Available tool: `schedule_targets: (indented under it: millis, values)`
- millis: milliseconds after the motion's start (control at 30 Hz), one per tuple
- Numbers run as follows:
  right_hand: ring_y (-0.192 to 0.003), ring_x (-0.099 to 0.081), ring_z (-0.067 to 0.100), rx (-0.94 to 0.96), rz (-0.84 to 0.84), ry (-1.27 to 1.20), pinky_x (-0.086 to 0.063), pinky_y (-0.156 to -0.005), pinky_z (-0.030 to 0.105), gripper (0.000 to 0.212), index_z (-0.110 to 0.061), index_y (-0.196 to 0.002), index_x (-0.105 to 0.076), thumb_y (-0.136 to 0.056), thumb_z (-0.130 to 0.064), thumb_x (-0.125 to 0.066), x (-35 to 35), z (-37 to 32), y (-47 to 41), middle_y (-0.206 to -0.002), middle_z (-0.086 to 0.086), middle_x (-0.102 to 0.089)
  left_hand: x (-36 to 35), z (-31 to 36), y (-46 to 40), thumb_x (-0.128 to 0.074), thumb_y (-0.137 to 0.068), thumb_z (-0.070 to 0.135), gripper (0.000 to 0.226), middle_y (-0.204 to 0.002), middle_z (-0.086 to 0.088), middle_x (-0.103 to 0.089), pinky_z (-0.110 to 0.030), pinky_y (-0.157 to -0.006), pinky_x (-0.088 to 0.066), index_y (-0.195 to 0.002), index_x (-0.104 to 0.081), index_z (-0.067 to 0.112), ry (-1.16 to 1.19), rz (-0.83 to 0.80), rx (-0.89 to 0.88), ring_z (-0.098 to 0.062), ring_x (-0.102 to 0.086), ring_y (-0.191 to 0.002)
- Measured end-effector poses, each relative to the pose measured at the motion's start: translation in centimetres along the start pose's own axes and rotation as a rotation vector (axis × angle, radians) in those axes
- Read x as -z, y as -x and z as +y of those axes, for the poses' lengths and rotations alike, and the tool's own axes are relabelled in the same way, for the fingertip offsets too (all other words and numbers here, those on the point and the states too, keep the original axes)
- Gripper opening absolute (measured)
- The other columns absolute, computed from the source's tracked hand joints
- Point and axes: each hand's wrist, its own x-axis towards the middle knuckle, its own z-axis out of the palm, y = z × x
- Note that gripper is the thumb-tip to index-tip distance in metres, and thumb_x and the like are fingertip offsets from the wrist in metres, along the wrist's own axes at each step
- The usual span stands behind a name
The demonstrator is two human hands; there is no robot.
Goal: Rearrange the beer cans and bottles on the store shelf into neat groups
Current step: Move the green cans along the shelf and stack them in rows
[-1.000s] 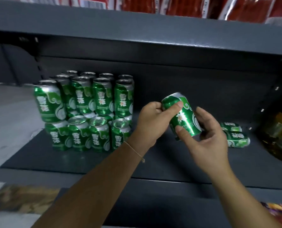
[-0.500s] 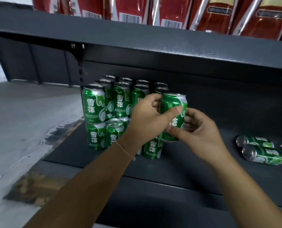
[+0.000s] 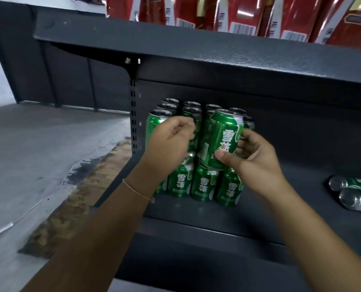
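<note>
fingers [image 3: 247, 138] of right hand [image 3: 253, 157] grip tilted can [image 3: 221, 140].

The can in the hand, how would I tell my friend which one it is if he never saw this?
Find the dark grey shelf with a two-layer stack of green cans at its left end. At the stack's right side, one green can is pinched in the right hand. It alone is tilted and held by fingers.
</note>
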Motion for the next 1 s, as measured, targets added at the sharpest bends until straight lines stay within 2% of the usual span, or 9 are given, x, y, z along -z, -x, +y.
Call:
schedule_targets:
  millis: [67, 167, 233, 333, 400, 467, 633, 767, 1000]
  values:
    - [-0.108, -0.065, 0.027, -0.007, 0.010, -0.002, -0.058, -0.091, 0.035, 0.064, -0.014, -0.129, -0.056, -0.073, -0.009, -0.085, -1.1, 0.0, -0.7, -0.120, 0.015, -0.064, 1.5, -1.1, 0.3, -0.052, -0.097, 0.013, 0.018, -0.101, -0.002, -0.070, -0.034, -0.081, -0.058, -0.106, -0.065, 0.022, -0.072, 0.019, -0.025, -0.016, -0.067, -0.091]
    - [-0.111, -0.061, 0.021, -0.013, 0.027, 0.021, -0.054, -0.097, 0.039, 0.080, -0.015, -0.138, -0.048, -0.069, -0.022, -0.089, -3.0, 0.4, -1.6, -0.124, 0.009, -0.059, 3.2, -3.2, 1.1, -0.049, -0.094, 0.002, 0.025, -0.107, -0.006, -0.070, -0.022, -0.077, -0.057, -0.113, -0.065, 0.006, -0.303, -0.060, -0.111, -0.014, -0.067, -0.093]
    - [-0.103, -0.057, 0.008, -0.027, 0.032, 0.035, -0.052, -0.095, 0.032, 0.084, -0.016, -0.143, -0.042, -0.073, -0.021, -0.087, -4.3, 0.8, -1.8, -0.120, -0.001, -0.055, 3.6, -4.3, 1.6, -0.048, -0.093, 0.002, 0.028, -0.110, -0.006, -0.069, -0.019, -0.076, -0.055, -0.114, -0.066, 0.008, -0.434, -0.117, -0.106, -0.013, -0.066, -0.096]
    - [-0.094, -0.052, 0.005, -0.044, 0.027, 0.058, -0.047, -0.085, 0.025, 0.077, -0.020, -0.141, -0.041, -0.077, -0.019, -0.083, -5.7, 1.7, -2.1, -0.108, -0.012, -0.048, 3.5, -4.9, 2.6, -0.046, -0.093, 0.005, 0.035, -0.122, -0.003, -0.064, -0.014, -0.079, -0.050, -0.125, -0.060, 0.012, -0.483, -0.185, -0.008, -0.011, -0.063, -0.101]
    - [-0.095, -0.050, 0.007, -0.053, 0.022, 0.049, -0.046, -0.086, 0.024, 0.070, -0.028, -0.134, -0.040, -0.079, -0.016, -0.081, -6.3, 2.2, -2.2, -0.106, -0.011, -0.047, 3.3, -5.1, 3.3, -0.045, -0.095, 0.008, 0.040, -0.125, -0.006, -0.061, -0.017, -0.070, -0.053, -0.133, -0.054, 0.014, -0.493, -0.229, 0.043, -0.013, -0.064, -0.093]
    - [-0.096, -0.050, 0.007, -0.065, 0.021, 0.041, -0.046, -0.087, 0.024, 0.075, -0.026, -0.141, -0.036, -0.080, -0.014, -0.080, -6.7, 2.6, -2.3, -0.107, -0.011, -0.047, 3.3, -5.2, 3.6, -0.044, -0.096, 0.011, 0.043, -0.123, -0.009, -0.061, -0.030, -0.068, -0.056, -0.138, -0.049, 0.015, -0.504, -0.258, 0.093, -0.018, -0.066, -0.081]
    - [-0.099, -0.049, 0.011, -0.055, 0.007, 0.089, -0.048, -0.095, 0.028, 0.079, -0.017, -0.145, -0.037, -0.079, -0.016, -0.081, -7.2, 3.3, -2.6, -0.113, -0.006, -0.049, 3.4, -5.6, 3.7, -0.044, -0.094, 0.009, 0.041, -0.118, -0.013, -0.061, -0.041, -0.076, -0.057, -0.135, -0.050, 0.008, -0.559, -0.290, 0.145, -0.025, -0.066, -0.087]
    - [-0.096, -0.055, 0.016, -0.048, -0.001, 0.145, -0.055, -0.095, 0.042, 0.079, -0.021, -0.142, -0.045, -0.074, -0.029, -0.085, -7.5, 3.8, -2.8, -0.121, 0.005, -0.057, 3.3, -6.0, 3.8, -0.043, -0.093, 0.008, 0.037, -0.117, -0.012, -0.060, -0.037, -0.075, -0.056, -0.128, -0.053, 0.008, -0.525, -0.308, 0.177, -0.025, -0.065, -0.090]
    - [-0.100, -0.058, 0.018, -0.009, 0.000, 0.226, -0.056, -0.092, 0.036, 0.074, -0.024, -0.141, -0.048, -0.076, -0.032, -0.083, -7.7, 4.0, -3.1, -0.124, 0.008, -0.057, 3.4, -6.4, 3.4, -0.043, -0.094, 0.008, 0.039, -0.102, 0.003, -0.051, -0.032, -0.084, -0.053, -0.131, -0.053, 0.012, -0.462, -0.290, 0.169, -0.013, -0.052, -0.088]
